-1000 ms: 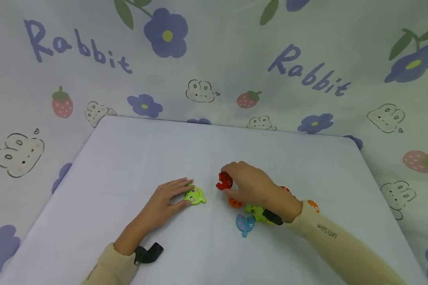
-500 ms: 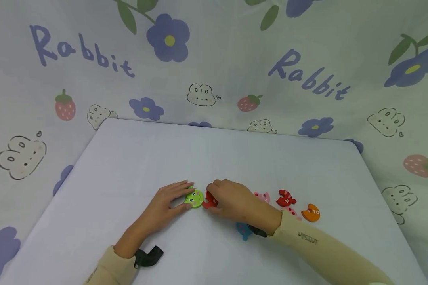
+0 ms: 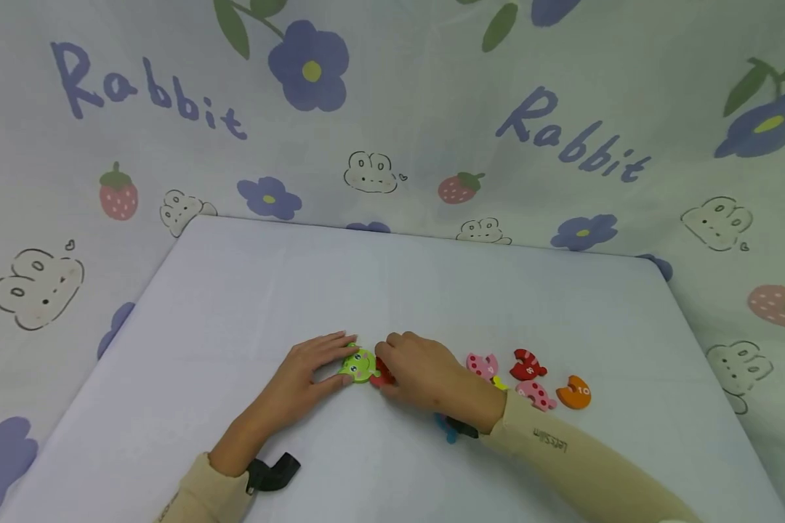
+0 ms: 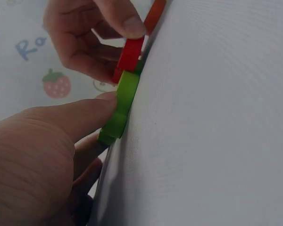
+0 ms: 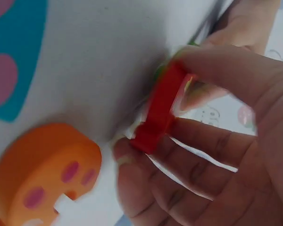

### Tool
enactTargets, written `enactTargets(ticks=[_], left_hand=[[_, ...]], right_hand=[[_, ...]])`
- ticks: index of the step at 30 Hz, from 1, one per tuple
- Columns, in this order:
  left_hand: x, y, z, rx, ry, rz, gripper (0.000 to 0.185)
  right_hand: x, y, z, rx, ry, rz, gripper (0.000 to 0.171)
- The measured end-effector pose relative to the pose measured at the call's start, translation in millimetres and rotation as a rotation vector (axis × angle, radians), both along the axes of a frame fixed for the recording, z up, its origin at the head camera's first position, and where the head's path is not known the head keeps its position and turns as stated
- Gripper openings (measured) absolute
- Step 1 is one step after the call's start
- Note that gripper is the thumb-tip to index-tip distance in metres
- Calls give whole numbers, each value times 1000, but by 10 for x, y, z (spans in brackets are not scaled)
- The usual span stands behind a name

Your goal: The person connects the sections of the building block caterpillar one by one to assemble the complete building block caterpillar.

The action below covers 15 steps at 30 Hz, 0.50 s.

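Observation:
A green frog-face puzzle piece (image 3: 357, 365) lies on the white table (image 3: 248, 290). My left hand (image 3: 314, 370) rests on it with straight fingers steadying its left side; the green piece's edge (image 4: 122, 101) shows in the left wrist view. My right hand (image 3: 415, 370) pinches a red piece (image 3: 382, 372) between thumb and fingers and holds it against the frog's right edge. The right wrist view shows the red piece (image 5: 160, 113) gripped edge-on, and the left wrist view shows the red piece (image 4: 130, 52) touching the green one.
To the right lie loose pieces: two pink (image 3: 482, 365), a red one (image 3: 528, 365), an orange "10" (image 3: 574, 393), a blue one (image 3: 446, 428) partly under my wrist. An orange spotted piece (image 5: 42, 174) lies close to the right hand. A patterned cloth backdrop (image 3: 392, 116) rises behind.
My right hand carried the red piece left from the pile to the green frog piece and now holds it against it. The left hand stayed on the frog.

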State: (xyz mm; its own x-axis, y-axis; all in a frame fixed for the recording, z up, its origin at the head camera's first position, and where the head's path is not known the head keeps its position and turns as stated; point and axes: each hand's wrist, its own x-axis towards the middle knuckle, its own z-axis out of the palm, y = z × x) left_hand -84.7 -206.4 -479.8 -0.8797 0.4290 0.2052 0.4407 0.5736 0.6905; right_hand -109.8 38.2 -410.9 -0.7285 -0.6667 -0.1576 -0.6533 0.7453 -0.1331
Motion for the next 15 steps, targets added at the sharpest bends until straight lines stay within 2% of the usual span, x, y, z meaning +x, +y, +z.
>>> enactTargets(ticks=[15], left_hand=[[-20, 25, 26, 9, 2, -3, 52]], right_hand=[[59, -21, -49, 42, 83, 13, 44]])
